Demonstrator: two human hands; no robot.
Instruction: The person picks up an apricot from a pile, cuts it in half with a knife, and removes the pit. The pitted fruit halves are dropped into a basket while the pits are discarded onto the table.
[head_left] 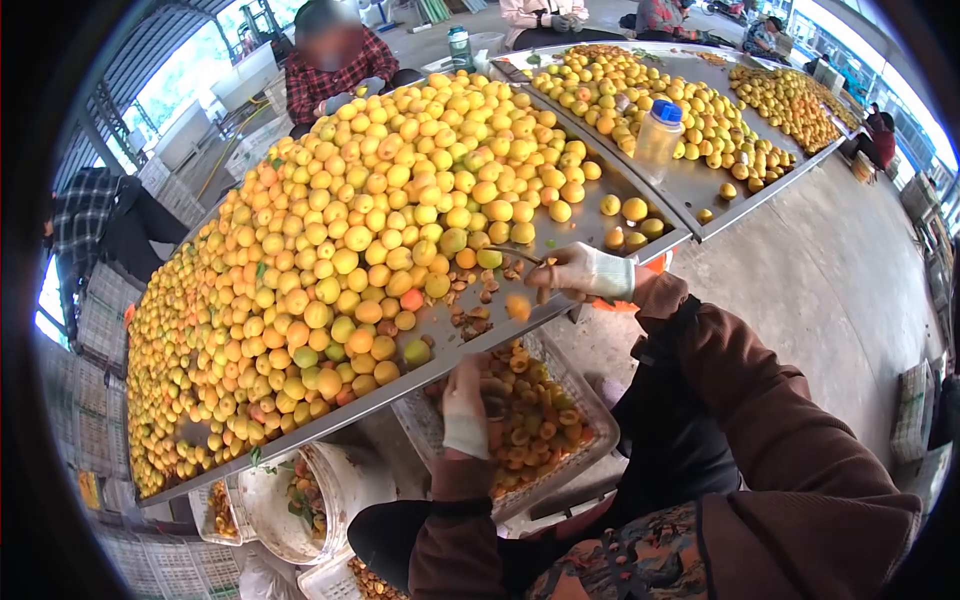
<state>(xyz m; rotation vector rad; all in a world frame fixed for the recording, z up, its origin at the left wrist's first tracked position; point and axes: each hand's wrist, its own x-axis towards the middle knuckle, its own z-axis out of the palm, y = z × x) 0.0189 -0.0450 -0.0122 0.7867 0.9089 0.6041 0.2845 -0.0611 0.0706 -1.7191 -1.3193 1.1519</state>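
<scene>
My right hand (585, 272), in a white glove with bare fingertips, is closed around a thin, curved metal tool (514, 253) over the table's near edge. Its tip reaches toward the heap of yellow-orange apricots (400, 190). Below it, a blurred apricot (518, 306) and brown pits and scraps (470, 322) lie on the metal tabletop (455, 330). My left hand (464, 400), also gloved, hangs at the table edge above a white plastic crate (597, 428) of split apricots (540, 415). Its fingers are smeared and partly hidden, so I cannot tell what they hold.
A white bucket (345, 480) with fruit scraps stands under the table, left of the crate. On a second metal table stands a blue-capped bottle (658, 140) beside more apricots. A person in a checked shirt (340, 75) sits across; others sit farther back. Stacked crates (105, 315) line the left.
</scene>
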